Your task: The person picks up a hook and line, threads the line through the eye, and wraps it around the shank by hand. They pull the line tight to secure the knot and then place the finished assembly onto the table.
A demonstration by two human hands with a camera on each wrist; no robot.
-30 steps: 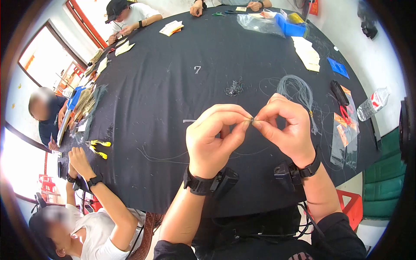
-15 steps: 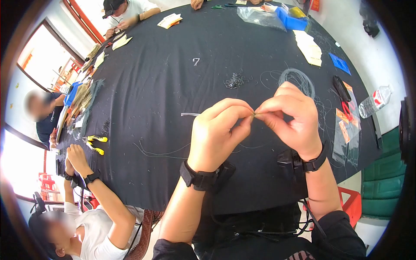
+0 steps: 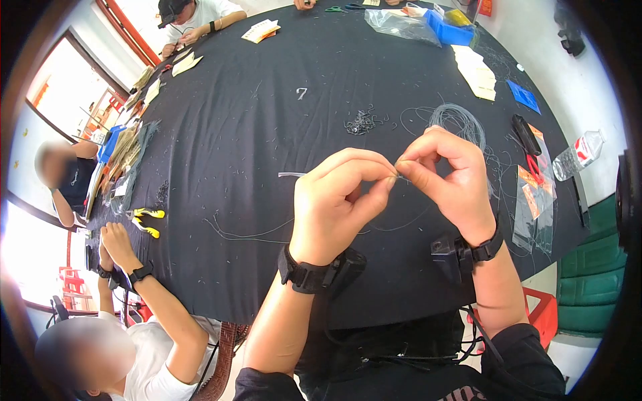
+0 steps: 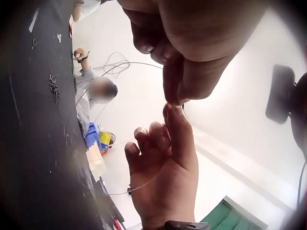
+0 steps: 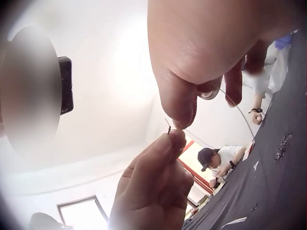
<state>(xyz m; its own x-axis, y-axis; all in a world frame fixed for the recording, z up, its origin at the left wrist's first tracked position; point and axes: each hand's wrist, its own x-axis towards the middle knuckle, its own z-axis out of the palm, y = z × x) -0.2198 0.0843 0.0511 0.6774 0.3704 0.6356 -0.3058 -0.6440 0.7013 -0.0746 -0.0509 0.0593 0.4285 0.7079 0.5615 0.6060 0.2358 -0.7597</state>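
Note:
Above the table, my left hand (image 3: 338, 204) pinches a tiny dark fish hook (image 5: 169, 129) between thumb and forefinger; only a short stub shows, with a thin line end beside it. My right hand (image 3: 449, 177) meets it fingertip to fingertip, its thumb and forefinger pinching fine fishing line (image 5: 241, 114). Most of the hook is hidden by the fingertips. More line (image 3: 251, 238) trails in a long loop on the left past my left hand. Behind the hands lies a heap of small dark hooks (image 3: 361, 122), with a coil of grey line (image 3: 460, 120) to its right.
A short clear tube (image 3: 289, 174) lies beside my left hand. Yellow-handled pliers (image 3: 147, 222) are at the left, near another person's hands (image 3: 117, 244). At the right are a plastic bag (image 3: 533, 224), red-handled scissors (image 3: 533, 167) and a water bottle (image 3: 579, 156).
Both hands have risen slightly in the head view, fingertips still together. The right fingertips now sit a little higher against the left ones. The dark bit between them is now covered.

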